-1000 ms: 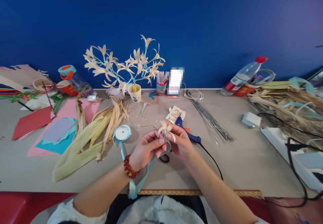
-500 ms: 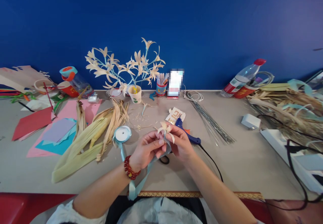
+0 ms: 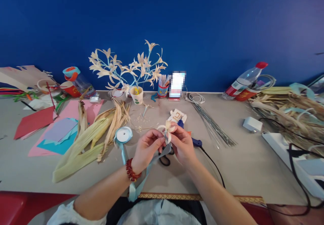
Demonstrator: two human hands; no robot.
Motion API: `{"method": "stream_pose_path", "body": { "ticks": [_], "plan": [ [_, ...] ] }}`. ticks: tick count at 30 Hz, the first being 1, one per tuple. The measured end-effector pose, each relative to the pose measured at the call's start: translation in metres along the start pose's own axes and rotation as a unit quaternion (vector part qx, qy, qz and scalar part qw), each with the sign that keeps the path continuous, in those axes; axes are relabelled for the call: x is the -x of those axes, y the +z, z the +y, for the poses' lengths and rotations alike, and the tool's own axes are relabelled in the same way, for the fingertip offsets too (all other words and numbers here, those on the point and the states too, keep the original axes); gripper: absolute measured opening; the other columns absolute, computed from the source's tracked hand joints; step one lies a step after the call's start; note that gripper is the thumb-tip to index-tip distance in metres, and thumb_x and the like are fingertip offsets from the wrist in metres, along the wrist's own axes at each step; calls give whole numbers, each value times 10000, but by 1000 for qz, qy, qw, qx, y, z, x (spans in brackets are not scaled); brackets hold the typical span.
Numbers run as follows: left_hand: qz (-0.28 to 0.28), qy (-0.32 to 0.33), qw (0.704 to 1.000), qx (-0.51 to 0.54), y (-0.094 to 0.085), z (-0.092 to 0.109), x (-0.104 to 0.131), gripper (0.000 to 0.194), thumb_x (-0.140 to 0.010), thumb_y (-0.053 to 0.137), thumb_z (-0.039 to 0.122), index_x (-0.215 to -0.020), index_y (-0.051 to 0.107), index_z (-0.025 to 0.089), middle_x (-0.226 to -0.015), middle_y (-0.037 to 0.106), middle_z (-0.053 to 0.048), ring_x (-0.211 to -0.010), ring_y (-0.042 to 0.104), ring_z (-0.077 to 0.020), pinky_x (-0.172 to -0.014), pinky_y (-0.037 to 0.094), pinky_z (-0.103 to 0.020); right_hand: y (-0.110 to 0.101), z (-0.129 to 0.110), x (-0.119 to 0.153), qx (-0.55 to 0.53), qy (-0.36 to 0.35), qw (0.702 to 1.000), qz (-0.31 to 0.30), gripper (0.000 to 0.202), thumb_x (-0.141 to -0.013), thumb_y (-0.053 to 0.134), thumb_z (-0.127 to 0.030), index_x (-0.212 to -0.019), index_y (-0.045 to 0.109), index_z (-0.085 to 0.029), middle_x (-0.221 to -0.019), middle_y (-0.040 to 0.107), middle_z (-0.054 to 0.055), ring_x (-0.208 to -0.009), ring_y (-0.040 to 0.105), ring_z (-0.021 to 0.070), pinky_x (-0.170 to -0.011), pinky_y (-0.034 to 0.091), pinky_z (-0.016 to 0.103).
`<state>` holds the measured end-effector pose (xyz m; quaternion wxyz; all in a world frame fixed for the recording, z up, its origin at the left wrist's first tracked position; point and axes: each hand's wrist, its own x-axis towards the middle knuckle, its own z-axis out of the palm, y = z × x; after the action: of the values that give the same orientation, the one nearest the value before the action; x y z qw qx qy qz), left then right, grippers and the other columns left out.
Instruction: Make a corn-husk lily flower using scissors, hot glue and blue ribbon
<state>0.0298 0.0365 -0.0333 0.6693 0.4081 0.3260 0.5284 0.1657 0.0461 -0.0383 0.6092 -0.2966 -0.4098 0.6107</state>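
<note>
Pale corn-husk petals form a small flower (image 3: 167, 129) between my two hands. My left hand (image 3: 149, 148) is closed, thumb and fingers pinching at the flower's base. From the other side my right hand (image 3: 184, 146) closes on the same base, its thumb near the petals. Light blue ribbon (image 3: 139, 186) hangs from between the hands, loops down at the table edge and goes back up to its spool (image 3: 124, 134). The fingers hide the stem and exactly where the ribbon meets it. Black scissor handles (image 3: 165, 160) lie just beneath the hands.
Behind my right hand lies a blue glue gun (image 3: 196, 142) with a cord. A paper cup (image 3: 137, 98) holds finished flowers. Corn husks (image 3: 72, 157) and coloured paper (image 3: 32, 122) lie left; wires (image 3: 215, 125) and a power strip (image 3: 280, 152) lie right.
The flower has turned between my fingers, so its petals point differently. Both hands have shifted slightly, and more of the scissor handles shows below them. The whole view has moved a little.
</note>
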Motion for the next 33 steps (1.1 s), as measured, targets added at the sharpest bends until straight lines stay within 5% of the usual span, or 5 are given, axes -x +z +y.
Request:
{"method": "stream_pose_path", "body": {
  "ticks": [15,33],
  "plan": [
    [-31,-38,997,54,0,1,0,139,-804,689,256,-792,610,142,-615,620,-1,-468,495,-61,-443,370,-170,5,-5,1,-34,55,997,30,137,-681,799,-243,-728,674,-214,-782,618,1,-657,559,125,-582,475,230],
    [-23,-5,1000,-14,-1,5,2,199,-802,687,324,-793,609,141,-631,605,-3,-488,496,-70,-470,403,-191,5,-11,-2,-28,82,996,9,195,-665,821,-264,-743,647,-227,-713,614,-28,-610,532,114,-568,438,220]
  ]
}}
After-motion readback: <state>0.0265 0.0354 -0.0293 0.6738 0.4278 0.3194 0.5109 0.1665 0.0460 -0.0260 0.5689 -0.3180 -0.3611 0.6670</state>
